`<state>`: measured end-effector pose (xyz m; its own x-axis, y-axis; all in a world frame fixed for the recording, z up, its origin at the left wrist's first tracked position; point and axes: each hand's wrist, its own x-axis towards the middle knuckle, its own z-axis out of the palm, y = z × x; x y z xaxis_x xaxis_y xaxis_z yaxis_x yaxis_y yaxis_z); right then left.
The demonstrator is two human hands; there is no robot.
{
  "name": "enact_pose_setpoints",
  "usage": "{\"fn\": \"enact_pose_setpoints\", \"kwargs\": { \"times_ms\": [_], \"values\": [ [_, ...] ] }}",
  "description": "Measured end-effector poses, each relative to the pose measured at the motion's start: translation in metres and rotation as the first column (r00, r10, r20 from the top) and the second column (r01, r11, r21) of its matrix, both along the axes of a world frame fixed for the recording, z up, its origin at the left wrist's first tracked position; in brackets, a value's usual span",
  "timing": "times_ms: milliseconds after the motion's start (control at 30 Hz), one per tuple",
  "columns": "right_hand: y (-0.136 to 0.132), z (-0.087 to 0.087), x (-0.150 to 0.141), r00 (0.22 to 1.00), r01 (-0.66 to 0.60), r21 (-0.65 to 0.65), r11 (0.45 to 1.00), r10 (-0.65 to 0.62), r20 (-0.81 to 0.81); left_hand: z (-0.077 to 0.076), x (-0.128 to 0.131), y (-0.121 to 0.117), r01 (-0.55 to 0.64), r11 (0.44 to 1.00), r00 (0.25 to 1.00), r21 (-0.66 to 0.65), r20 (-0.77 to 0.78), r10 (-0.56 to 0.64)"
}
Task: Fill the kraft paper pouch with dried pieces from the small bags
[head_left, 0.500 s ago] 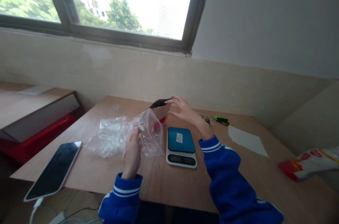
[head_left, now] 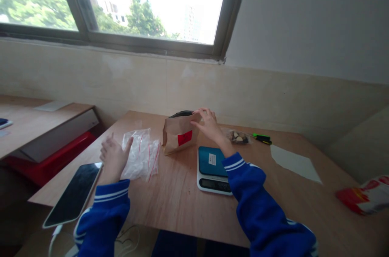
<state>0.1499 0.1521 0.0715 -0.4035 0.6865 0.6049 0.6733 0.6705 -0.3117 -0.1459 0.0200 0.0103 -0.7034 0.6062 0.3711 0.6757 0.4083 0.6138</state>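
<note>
My right hand (head_left: 206,124) has its fingers over the top right corner of a brown paper bag (head_left: 179,134), which has a red label and stands tilted on the plywood table (head_left: 182,204). A black object (head_left: 180,114) shows at the bag's mouth, partly hidden. My left hand (head_left: 113,158) is raised with its fingers apart, just left of a crumpled clear zip bag (head_left: 140,155) lying on the table. Its thumb is close to the bag, but contact is hard to tell.
A blue-topped digital scale (head_left: 211,170) stands in front of the paper bag. Further right lie a small clear packet of brown pieces (head_left: 238,137), a green-and-black marker (head_left: 261,139) and a white sheet (head_left: 294,163). A phone (head_left: 73,194) with a cable lies at the left edge.
The paper bag now shows fully, no longer behind the plastic. My left hand has moved left and let go of the zip bag, which lies flatter. My right hand has reached the paper bag.
</note>
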Motion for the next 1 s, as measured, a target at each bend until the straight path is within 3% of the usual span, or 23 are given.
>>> {"fn": "enact_pose_setpoints", "kwargs": {
  "times_ms": [67,133,200,267,300,367,467,600,633,667,733,800,900,1000],
  "values": [
    [0.0,-0.001,-0.004,1.0,0.01,0.007,1.0,-0.01,0.0,-0.001,0.014,-0.008,0.082,0.995,0.981,0.065,-0.184,-0.069],
    [0.001,-0.004,-0.007,1.0,0.021,0.012,1.0,-0.021,-0.006,-0.008,0.026,-0.011,0.208,0.978,0.944,-0.026,-0.256,-0.207],
    [0.001,-0.008,-0.009,1.0,0.02,0.011,1.0,-0.02,-0.01,-0.023,0.035,-0.008,0.3,0.91,0.92,-0.287,-0.166,-0.356],
    [0.002,-0.012,-0.008,1.0,0.003,0.01,1.0,-0.003,-0.015,-0.044,0.038,-0.001,0.389,0.74,0.898,-0.549,0.048,-0.437],
    [0.003,-0.014,-0.006,1.0,-0.01,0.01,1.0,0.01,-0.018,-0.054,0.039,0.002,0.415,0.703,0.887,-0.578,0.086,-0.453],
    [0.005,-0.019,0.002,0.999,-0.037,0.014,0.999,0.038,-0.036,-0.068,0.038,0.007,0.44,0.681,0.875,-0.586,0.107,-0.473],
    [0.009,-0.028,0.02,0.995,-0.038,0.007,0.999,0.038,-0.097,-0.071,0.035,0.005,0.46,0.729,0.873,-0.506,0.108,-0.475],
    [0.006,-0.043,0.046,0.984,0.003,-0.074,0.997,-0.016,-0.178,-0.05,0.042,-0.002,0.492,0.831,0.862,-0.258,0.011,-0.507],
    [0.004,-0.046,0.05,0.983,-0.001,-0.098,0.995,-0.017,-0.184,-0.044,0.047,-0.003,0.529,0.833,0.841,-0.164,-0.032,-0.541],
    [0.001,-0.049,0.053,0.982,-0.006,-0.12,0.993,-0.016,-0.188,-0.039,0.054,-0.003,0.588,0.805,0.803,-0.076,-0.066,-0.593],
    [-0.002,-0.054,0.059,0.981,-0.008,-0.158,0.987,-0.023,-0.195,-0.031,0.072,0.0,0.72,0.691,0.693,0.056,-0.089,-0.715],
    [-0.003,-0.058,0.066,0.978,0.01,-0.189,0.982,-0.049,-0.204,-0.029,0.091,0.004,0.77,0.623,0.634,0.136,-0.059,-0.771],
    [0.002,-0.066,0.082,0.982,0.017,-0.209,0.978,-0.056,-0.18,-0.033,0.112,0.011,0.771,0.6,0.608,0.214,0.035,-0.793],
    [0.015,-0.079,0.107,0.996,0.067,-0.151,0.986,-0.075,-0.052,-0.038,0.12,0.016,0.756,0.603,0.6,0.255,0.101,-0.794]
  ]
}}
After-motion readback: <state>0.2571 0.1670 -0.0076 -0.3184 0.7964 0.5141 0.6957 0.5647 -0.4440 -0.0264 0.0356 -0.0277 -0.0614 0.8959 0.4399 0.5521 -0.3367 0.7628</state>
